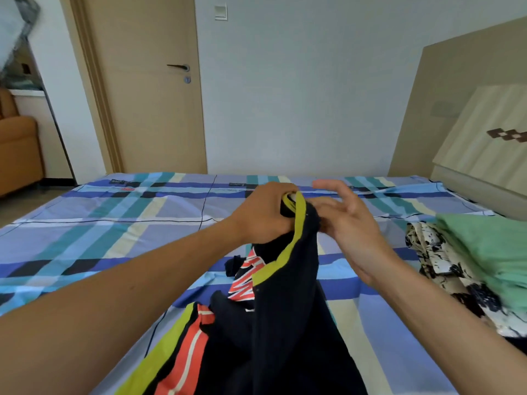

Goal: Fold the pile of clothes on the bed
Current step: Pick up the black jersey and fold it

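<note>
One dark navy garment with yellow-green trim (288, 295) is gripped by the left hand (262, 215); the right hand (350, 223) is spread, empty, beside it.

This is a bedroom in a home. A wide bed (114, 229) under a blue plaid sheet fills the foreground, with its pale wooden headboard (462, 104) at 2 o'clock. A tan door (148, 95) with a lever handle stands at 11 o'clock, a light switch (221, 12) beside it. What looks like an orange armchair (17, 149) sits at 9 o'clock.
</note>
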A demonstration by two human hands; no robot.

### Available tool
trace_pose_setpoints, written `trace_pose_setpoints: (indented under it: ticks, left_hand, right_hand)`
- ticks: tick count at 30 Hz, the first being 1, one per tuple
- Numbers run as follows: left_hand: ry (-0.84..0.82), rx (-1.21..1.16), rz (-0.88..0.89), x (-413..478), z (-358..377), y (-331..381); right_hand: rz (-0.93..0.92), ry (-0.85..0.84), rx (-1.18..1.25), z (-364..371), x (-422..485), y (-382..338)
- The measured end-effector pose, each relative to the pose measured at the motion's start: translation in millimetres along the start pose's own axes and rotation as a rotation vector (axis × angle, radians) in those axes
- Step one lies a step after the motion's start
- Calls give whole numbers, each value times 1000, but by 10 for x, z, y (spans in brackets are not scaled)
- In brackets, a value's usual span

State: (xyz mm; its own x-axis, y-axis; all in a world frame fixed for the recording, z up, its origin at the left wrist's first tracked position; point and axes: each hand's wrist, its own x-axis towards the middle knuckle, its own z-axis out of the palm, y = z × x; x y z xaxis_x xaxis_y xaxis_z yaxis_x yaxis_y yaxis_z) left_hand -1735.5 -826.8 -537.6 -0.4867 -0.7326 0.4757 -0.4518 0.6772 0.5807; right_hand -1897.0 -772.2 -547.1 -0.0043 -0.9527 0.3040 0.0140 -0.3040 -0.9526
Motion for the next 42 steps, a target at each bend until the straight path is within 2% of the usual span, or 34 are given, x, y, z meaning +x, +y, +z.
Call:
trace_pose_setpoints:
  ticks: [2,3,8,13,16,19,22,24,25,27,30,33,35,37,39,41,42]
  left_hand:
    - [135,42,-67,56,3,-2]
    - [188,59,-96,85,-6,11]
    - [270,208,-204,193,-41,112]
    - [207,199,-206,223,-90,166]
    - [132,142,-245,216,-210,169]
    - [11,160,-301,200,-434,92]
    - [-66,300,-317,187,-603,8]
    - [-87,416,-294,186,-637,13]
    - [-88,451,-286,182,-642,22]
    - [-69,463,-294,168,-650,39]
    - [-29,396,-374,154,-705,1]
    - [2,260,-489,129,-820,-94]
    - [7,119,-508,98,-877,-140]
    - [32,-25,-485,65,-925,-176]
    - [79,-78,-425,31,-967,-204]
    - [130,-50,-363,0,-1018,-231]
    - [145,-34,-334,-16,-1051,-238]
  right_hand:
    - [-48,199,-123,47,-131,-7]
    - [-38,222,-187,75,-198,1]
    - [216,-23,-419,291,-288,210]
    - [299,-33,-132,382,-92,239]
    - [282,-31,-161,264,62,164]
    - [154,-10,-392,10,201,167]
    - [-47,24,-932,-243,307,198]
    - [7,-43,-1304,-336,313,252]
    - [80,-90,-1365,-364,309,298]
    - [271,-152,-1210,-418,309,420]
    - [582,-66,-486,-433,254,454]
    - [596,5,90,-381,229,431]
    - [566,56,277,-305,244,361]
    - [556,18,284,-226,257,275]
    - [488,-165,146,-176,237,150]
    - [338,-338,-167,-164,191,67]
    - [259,-365,-396,-175,183,62]
